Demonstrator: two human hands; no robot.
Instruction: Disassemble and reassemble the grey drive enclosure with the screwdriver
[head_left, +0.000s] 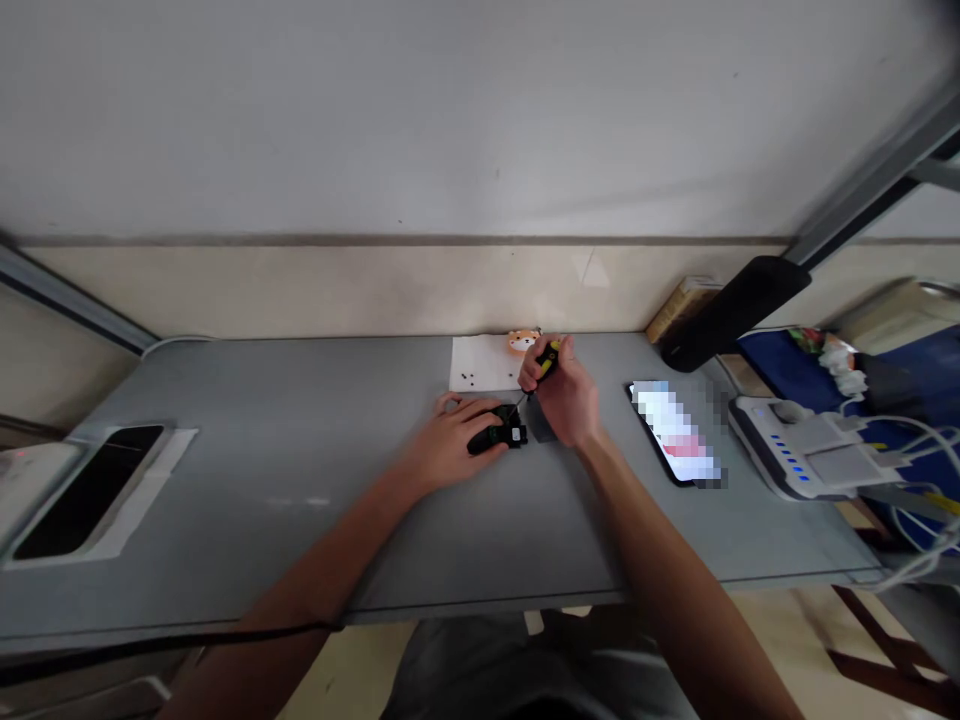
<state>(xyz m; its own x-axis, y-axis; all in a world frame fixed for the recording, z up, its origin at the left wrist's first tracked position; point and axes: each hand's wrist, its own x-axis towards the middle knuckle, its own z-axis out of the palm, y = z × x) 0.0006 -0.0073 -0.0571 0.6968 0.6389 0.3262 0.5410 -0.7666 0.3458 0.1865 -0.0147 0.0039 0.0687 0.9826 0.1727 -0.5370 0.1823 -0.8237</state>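
My left hand (454, 445) presses a small black-and-green circuit board assembly (516, 436) to the grey desk, its fingers around the board's left part. My right hand (566, 395) grips a yellow-and-black screwdriver (550, 360). The screwdriver's thin shaft slants down and left, its tip at the board; whether it sits on a screw is too small to tell. Behind the hands lies a sheet of white paper (480, 365) with several tiny dark specks on it, possibly screws. An orange-and-white animal-faced item (523, 342) rests at the paper's back edge. A dark flat piece (546, 428) lies under my right hand.
To the right lies a phone with a lit screen (675, 430), beside a white power strip (795, 450) with cables. A black cylinder (735, 312) leans by a book (682, 305) at the back right. Another dark phone (90, 490) is at the far left. A wall bounds the desk behind.
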